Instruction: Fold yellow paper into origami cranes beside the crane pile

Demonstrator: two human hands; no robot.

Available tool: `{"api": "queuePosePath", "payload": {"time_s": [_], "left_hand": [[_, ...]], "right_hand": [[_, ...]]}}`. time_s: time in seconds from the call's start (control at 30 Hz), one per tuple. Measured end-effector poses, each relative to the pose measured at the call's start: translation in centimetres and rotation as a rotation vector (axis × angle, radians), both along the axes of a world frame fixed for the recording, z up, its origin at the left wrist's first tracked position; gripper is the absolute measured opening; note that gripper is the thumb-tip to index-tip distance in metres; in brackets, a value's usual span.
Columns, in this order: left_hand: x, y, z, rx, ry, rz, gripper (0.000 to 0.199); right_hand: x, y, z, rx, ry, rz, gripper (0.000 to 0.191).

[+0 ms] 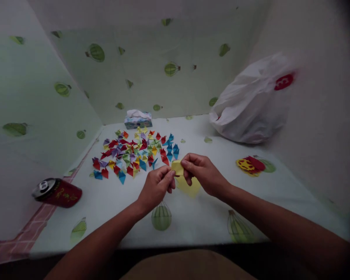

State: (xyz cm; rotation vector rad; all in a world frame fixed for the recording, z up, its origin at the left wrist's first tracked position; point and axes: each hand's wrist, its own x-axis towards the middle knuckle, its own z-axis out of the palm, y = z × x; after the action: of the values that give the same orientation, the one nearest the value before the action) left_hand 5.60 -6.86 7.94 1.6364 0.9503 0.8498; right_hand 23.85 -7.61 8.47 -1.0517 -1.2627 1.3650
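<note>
Between my two hands is a small folded piece of yellow paper (177,168), held up just above the table. My left hand (159,182) pinches its left edge between thumb and forefinger. On the other side, the fingertips of my right hand (202,173) are closed on its right edge. A flat yellow paper sheet (190,187) lies on the table right below, partly hidden by the hands. To the left and behind, many folded paper cranes (131,151) in red, blue, yellow, green and purple lie spread in a broad cluster.
A tissue box (138,119) stands behind the cranes. At the left edge is a red can (58,192). A white plastic bag (251,103) sits at the back right, and yellow and red cut-out shapes (250,165) lie on the patterned tablecloth (201,223).
</note>
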Motion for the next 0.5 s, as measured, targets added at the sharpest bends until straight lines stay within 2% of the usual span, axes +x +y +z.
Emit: {"api": "queuePosePath", "payload": {"time_s": [0.13,0.33,0.5], "left_hand": [[0.1,0.0,0.5,0.005,-0.01,0.105,0.033],[0.0,0.8,0.1,0.183,0.06,0.175,0.036],[0.0,2.4,-0.3,0.066,-0.085,0.175,0.03]], "right_hand": [[-1.3,0.2,-0.5,0.079,0.044,-0.008,0.035],[-2.2,0.8,-0.7,0.208,-0.197,-0.095,0.031],[-1.9,2.2,-0.9,0.222,-0.26,-0.091,0.039]]}}
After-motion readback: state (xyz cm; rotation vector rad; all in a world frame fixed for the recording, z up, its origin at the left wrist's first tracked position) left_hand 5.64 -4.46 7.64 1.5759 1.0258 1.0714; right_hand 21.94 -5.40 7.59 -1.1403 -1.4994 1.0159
